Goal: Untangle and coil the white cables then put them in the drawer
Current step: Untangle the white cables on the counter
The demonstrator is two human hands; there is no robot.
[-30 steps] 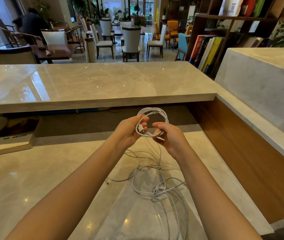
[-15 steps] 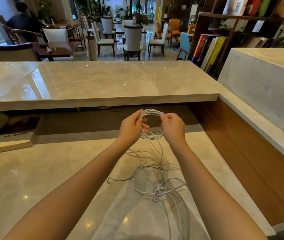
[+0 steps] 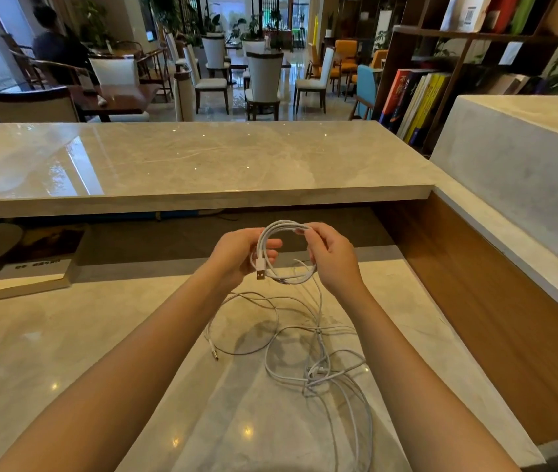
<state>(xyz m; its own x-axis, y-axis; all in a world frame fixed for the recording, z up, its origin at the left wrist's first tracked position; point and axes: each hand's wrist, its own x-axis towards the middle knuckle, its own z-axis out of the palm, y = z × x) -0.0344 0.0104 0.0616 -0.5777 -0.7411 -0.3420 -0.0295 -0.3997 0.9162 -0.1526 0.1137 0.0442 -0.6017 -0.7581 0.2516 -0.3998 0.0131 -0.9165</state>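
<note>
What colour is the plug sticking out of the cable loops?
White with a silver metal tip, head view.

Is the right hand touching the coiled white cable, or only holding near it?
Touching. The head view shows the right hand pinching the top of the coiled white cable, fingers closed around its strands.

White cable coil (image 3: 282, 233) held upright above table, USB plug (image 3: 260, 269) hanging down (metal tip showing); remaining white cables (image 3: 318, 369) tangled loose on table.

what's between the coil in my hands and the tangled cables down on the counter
Head view: loose white strands hang from the coil to the tangle; nothing else between.
</note>
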